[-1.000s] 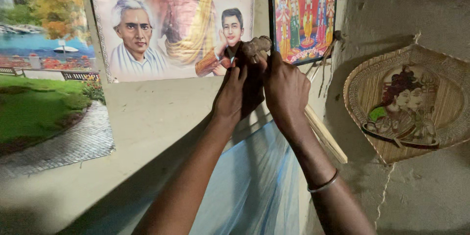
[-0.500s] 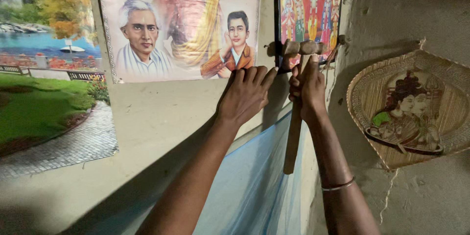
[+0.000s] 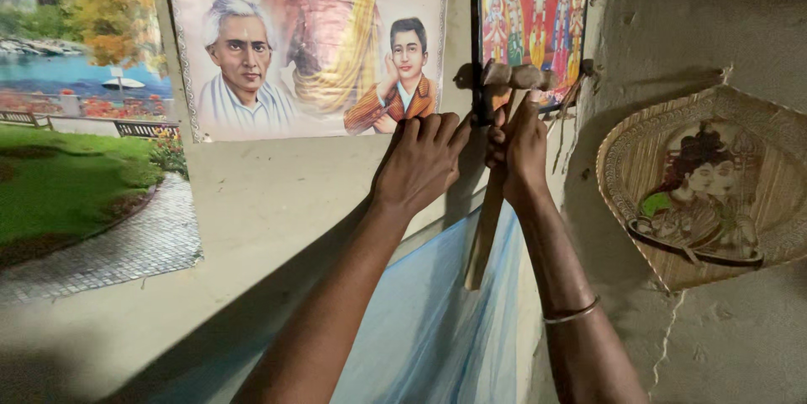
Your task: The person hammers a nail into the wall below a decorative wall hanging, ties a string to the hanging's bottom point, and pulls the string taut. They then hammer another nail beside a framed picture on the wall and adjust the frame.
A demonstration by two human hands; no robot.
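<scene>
The right hand (image 3: 523, 142) was clenched around the neck of a wooden-handled hammer (image 3: 503, 78), its head raised at twelve o'clock from the fist and its handle hanging down toward six o'clock against the wall. The left hand (image 3: 423, 160) lay just beside it at nine o'clock, fingers curled and pressed to the wall at the lower edge of the portrait poster (image 3: 311, 42), gripping nothing visible. A woven leaf-shaped wall hanging (image 3: 714, 185) sat well apart at three o'clock, and pale blue cloth (image 3: 437, 320) hung below the hands.
</scene>
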